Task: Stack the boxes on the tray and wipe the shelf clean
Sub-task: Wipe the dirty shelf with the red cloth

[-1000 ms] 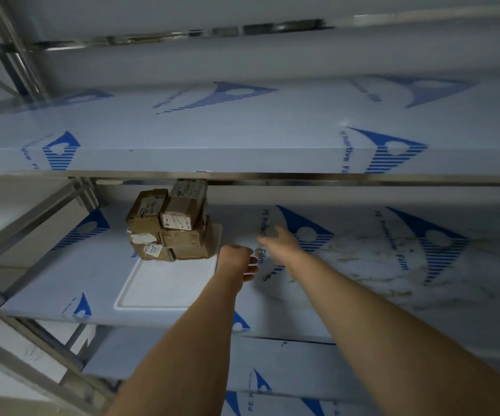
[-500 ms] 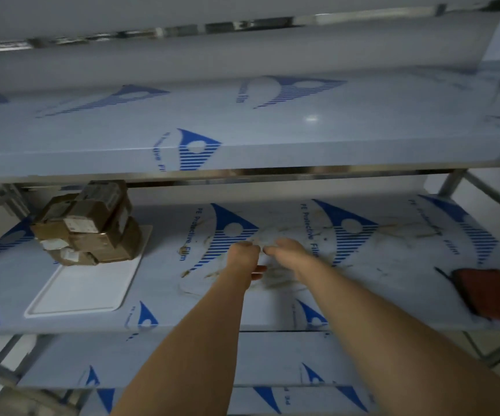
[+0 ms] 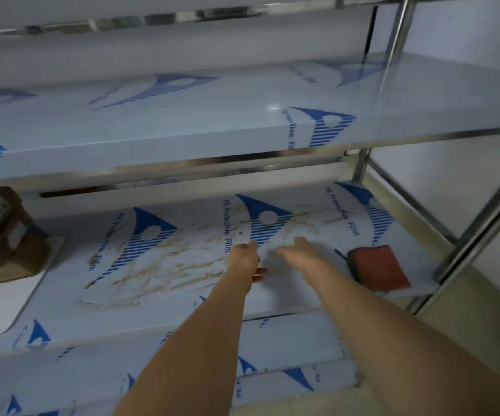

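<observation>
The brown cardboard boxes (image 3: pixel 3 235) stand stacked on the white tray (image 3: pixel 0 304) at the far left of the middle shelf (image 3: pixel 272 301). Brown smears (image 3: pixel 164 265) cover the shelf's film around its middle. A red-orange cloth (image 3: pixel 377 267) lies flat at the shelf's right end. My left hand (image 3: pixel 244 259) and my right hand (image 3: pixel 298 255) hover side by side over the shelf's middle, both holding nothing, fingers loosely spread. The right hand is a short way left of the cloth and apart from it.
The upper shelf (image 3: pixel 182 136) overhangs the middle one and limits headroom. Steel posts (image 3: pixel 476 229) and braces frame the right end. A lower shelf (image 3: pixel 272 355) runs beneath. All shelves wear white film with blue logos.
The view and both hands have shifted right along the shelf, away from the tray of boxes. The smears and the red cloth have come into sight.
</observation>
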